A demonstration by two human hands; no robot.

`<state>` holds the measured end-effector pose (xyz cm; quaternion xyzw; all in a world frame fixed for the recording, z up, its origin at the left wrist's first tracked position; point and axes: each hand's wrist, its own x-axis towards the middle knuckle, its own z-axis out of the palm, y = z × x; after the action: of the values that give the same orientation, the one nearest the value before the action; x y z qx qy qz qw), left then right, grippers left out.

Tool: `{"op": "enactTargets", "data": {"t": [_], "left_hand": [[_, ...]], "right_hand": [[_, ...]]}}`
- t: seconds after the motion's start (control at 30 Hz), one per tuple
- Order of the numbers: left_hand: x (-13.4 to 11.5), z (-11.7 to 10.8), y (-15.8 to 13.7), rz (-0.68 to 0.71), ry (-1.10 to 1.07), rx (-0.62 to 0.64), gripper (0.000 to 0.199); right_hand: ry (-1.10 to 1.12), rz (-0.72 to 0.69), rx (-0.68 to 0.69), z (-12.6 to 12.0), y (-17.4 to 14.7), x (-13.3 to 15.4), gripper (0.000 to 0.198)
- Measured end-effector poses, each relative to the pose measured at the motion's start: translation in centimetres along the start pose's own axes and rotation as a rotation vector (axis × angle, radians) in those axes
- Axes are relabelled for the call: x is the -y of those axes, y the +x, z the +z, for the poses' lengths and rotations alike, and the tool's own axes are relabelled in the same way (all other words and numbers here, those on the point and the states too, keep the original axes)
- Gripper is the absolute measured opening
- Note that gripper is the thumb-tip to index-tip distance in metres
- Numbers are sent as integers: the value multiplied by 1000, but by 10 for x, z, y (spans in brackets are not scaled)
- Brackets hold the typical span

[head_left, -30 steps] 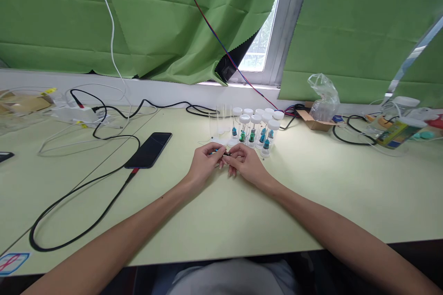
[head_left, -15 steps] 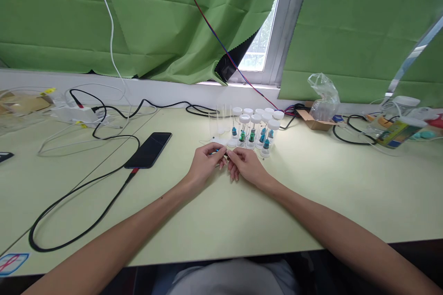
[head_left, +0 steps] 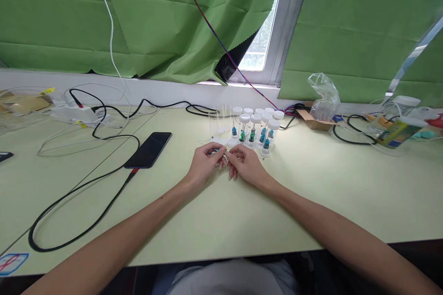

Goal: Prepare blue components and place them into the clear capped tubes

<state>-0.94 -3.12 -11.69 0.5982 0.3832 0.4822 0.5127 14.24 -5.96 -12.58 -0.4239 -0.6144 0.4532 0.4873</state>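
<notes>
My left hand (head_left: 202, 162) is closed in a pinch around a small blue and dark piece (head_left: 215, 150), mostly hidden by the fingers. Thumb and index finger of my right hand (head_left: 248, 165) press together at the right end of that piece, fingertips almost touching those of my left hand. A thin wire (head_left: 205, 142) runs out to the left just beyond my fingers. Right behind the hands stand several clear vials (head_left: 254, 130) with white caps, holding small blue or green pieces with wires. Clear tubes without visible caps (head_left: 226, 116) stand to their left.
A black phone (head_left: 148, 150) lies at left, plugged into a looping black cable (head_left: 44, 248). Behind it sits a white power strip (head_left: 78, 113). An open cardboard box (head_left: 316, 122) with a plastic bag and a tilted yellow-green container (head_left: 399, 132) are at right. Green curtains (head_left: 145, 23) hang behind.
My right hand has shifted slightly, its index finger rising a little and its fingertips working at the small piece. My left hand stays almost still. The thin wire has moved slightly.
</notes>
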Motion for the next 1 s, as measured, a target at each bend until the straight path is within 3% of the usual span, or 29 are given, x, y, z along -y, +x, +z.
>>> {"op": "enactTargets", "data": {"t": [1.0], "left_hand": [[1,1,0,-5,30,0,22]], "right_hand": [[-109,-9,22,-1,-2,0,26]]}}
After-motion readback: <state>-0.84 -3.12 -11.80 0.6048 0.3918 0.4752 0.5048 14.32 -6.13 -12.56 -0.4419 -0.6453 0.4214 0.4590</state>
